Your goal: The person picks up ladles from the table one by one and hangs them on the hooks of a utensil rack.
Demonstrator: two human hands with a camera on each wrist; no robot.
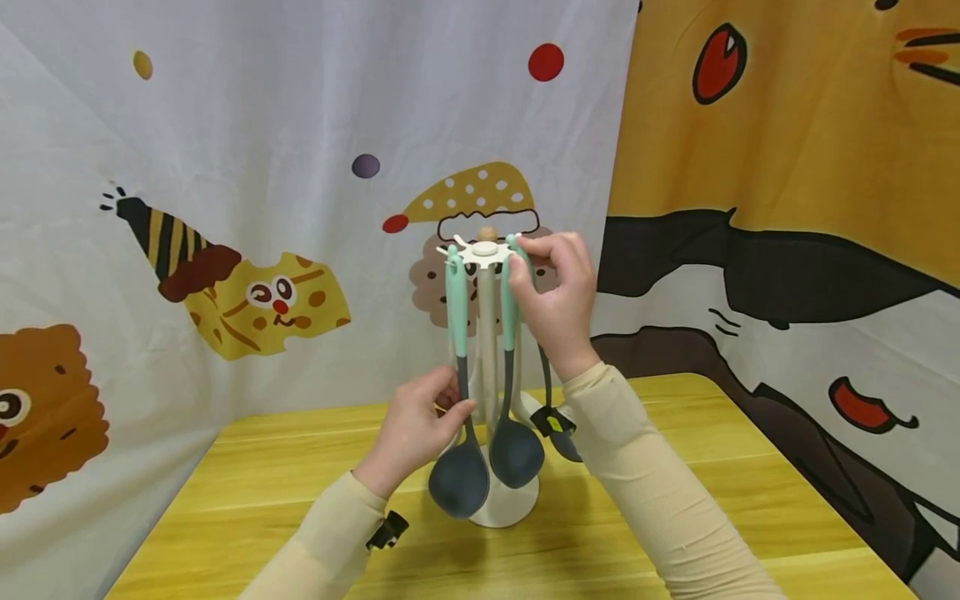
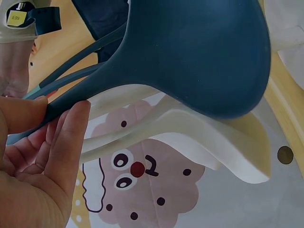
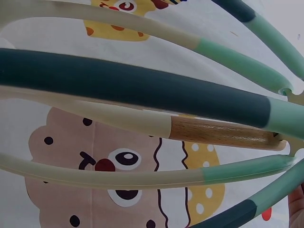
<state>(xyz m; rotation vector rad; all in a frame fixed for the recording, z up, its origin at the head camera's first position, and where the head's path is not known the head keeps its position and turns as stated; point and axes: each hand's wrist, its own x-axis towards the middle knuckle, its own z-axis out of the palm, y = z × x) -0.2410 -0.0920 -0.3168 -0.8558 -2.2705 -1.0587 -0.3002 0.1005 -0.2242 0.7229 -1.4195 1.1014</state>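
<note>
A ladle [image 1: 459, 482] with a dark blue bowl and mint handle hangs at the left of a white rotating utensil rack [image 1: 504, 510]. My left hand [image 1: 412, 425] pinches its dark shaft between thumb and fingers, as the left wrist view also shows at the ladle bowl [image 2: 199, 52]. Beside it hangs a second dark ladle [image 1: 517, 454]. Up at the rack's top, my right hand [image 1: 558, 287] pinches the upper end of this ladle's mint handle, partly hidden by the thumb. Only a bit of the right hand's fingers [image 3: 297, 209] enters the right wrist view.
Another dark utensil [image 1: 564, 443] hangs behind the right wrist. White utensils [image 2: 190, 123] hang at the rack's far side, one with a wooden handle [image 3: 223, 133]. The rack stands on a yellow wood-grain table [image 1: 285, 500], with a cartoon-printed cloth [image 1: 262, 108] behind.
</note>
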